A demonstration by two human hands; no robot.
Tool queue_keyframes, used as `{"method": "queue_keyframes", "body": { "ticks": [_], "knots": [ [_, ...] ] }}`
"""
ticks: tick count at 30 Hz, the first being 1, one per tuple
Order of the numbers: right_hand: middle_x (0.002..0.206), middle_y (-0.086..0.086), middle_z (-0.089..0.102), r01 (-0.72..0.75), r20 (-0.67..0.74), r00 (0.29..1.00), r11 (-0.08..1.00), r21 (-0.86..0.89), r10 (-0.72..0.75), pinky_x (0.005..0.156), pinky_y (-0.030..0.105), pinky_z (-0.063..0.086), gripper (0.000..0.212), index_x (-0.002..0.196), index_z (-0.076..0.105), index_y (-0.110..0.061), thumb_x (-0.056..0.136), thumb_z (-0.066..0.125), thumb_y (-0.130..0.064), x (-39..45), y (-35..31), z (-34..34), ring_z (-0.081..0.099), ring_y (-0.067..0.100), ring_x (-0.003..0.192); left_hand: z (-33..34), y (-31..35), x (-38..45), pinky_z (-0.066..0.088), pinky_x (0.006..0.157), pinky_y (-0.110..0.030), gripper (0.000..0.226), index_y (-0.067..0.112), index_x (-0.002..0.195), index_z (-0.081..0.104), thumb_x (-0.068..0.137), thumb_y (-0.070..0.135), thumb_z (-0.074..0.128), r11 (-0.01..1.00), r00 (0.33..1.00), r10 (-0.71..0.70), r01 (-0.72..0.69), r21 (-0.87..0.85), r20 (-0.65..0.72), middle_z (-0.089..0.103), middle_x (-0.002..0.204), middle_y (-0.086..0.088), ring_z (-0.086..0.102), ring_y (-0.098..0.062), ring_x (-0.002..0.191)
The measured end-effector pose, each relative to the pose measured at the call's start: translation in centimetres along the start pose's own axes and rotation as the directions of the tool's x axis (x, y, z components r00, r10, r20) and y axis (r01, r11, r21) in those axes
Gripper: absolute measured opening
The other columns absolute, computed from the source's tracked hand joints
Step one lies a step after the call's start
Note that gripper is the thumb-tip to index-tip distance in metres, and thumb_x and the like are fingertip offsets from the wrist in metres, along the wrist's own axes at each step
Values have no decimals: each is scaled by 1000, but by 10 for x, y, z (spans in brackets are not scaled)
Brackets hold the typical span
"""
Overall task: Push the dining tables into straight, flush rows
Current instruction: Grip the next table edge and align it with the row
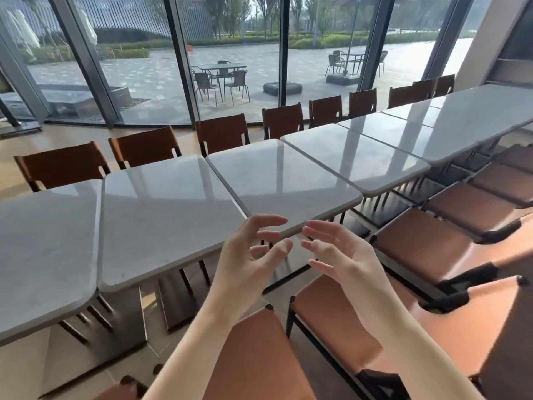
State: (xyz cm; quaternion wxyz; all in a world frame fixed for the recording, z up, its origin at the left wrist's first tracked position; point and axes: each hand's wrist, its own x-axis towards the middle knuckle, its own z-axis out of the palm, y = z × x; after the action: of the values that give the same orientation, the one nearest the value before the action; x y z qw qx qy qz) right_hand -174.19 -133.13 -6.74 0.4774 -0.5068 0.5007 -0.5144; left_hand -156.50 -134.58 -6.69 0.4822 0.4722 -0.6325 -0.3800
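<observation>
Hands hover free, left (253, 255) and right (340, 255), fingers loose, holding nothing, just short of the near corner of the third bench (277, 180); we'd press both palms on that edge and push evenly, squaring it against its neighbour (167, 215)

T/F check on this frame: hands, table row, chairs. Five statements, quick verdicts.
1. Both hands, left and right, hold nothing. True.
2. The left hand grips the table edge. False: its fingers are spread, with no grip on the edge.
3. The table ahead of the hands sits skewed to its neighbours. True.
4. Plates cover the tabletops. False: no plates show.
5. Brown chairs line the far side. True.
</observation>
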Motion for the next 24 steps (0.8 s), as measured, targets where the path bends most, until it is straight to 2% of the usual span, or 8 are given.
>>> {"method": "queue_keyframes", "body": {
  "ticks": [3,7,11,14,18,22,24],
  "knots": [
    [118,-11,72,-2,-18,1000,1000,-7,2,99,42,55,26,117,71,-30,97,63,-15,-14,-7,-34,67,8,114,23,14,-12,49,82,-9,22,38,108,68,93,22,68,1000,1000,-14,14,6,2,73,103,19,66,4,105],
    [116,-12,73,13,-4,1000,998,-55,-14,100,44,54,26,118,70,-28,97,63,-16,-31,-25,-93,68,7,112,67,39,-27,47,79,-9,21,39,109,68,93,26,68,999,999,-25,23,44,35,73,101,20,65,9,102],
    [114,-13,74,28,12,1000,997,-79,-27,101,43,54,25,118,70,-27,97,62,-16,-59,-42,-157,69,6,109,126,73,-40,43,73,1,20,34,112,67,93,26,68,999,1000,19,-20,46,21,74,101,16,64,13,98],
    [113,-15,74,46,-7,999,993,-108,-47,99,42,55,24,116,71,-28,96,63,-16,-80,-50,-209,68,5,109,179,102,-48,41,71,3,21,29,115,67,94,23,67,997,997,64,-65,31,37,72,105,17,63,15,96],
    [115,-13,73,72,-44,996,989,-128,-78,97,38,56,24,118,70,-27,97,63,-16,-108,-63,-280,68,6,111,246,136,-57,43,73,1,19,31,111,68,94,22,66,992,989,129,-128,-11,78,73,105,17,65,12,97],
    [116,-12,73,76,-81,993,985,-157,-90,96,36,56,24,118,71,-28,98,62,-19,-129,-69,-334,67,5,112,299,156,-59,44,74,-3,17,36,110,67,95,29,66,986,977,163,-164,-10,138,72,112,15,66,4,104],
    [116,-12,73,72,-93,992,983,-167,-88,95,35,56,24,117,71,-28,98,61,-19,-135,-68,-355,67,5,112,319,162,-59,48,82,-14,22,35,112,67,91,39,66,984,972,180,-180,-15,153,71,114,18,66,3,106]
  ]
}}
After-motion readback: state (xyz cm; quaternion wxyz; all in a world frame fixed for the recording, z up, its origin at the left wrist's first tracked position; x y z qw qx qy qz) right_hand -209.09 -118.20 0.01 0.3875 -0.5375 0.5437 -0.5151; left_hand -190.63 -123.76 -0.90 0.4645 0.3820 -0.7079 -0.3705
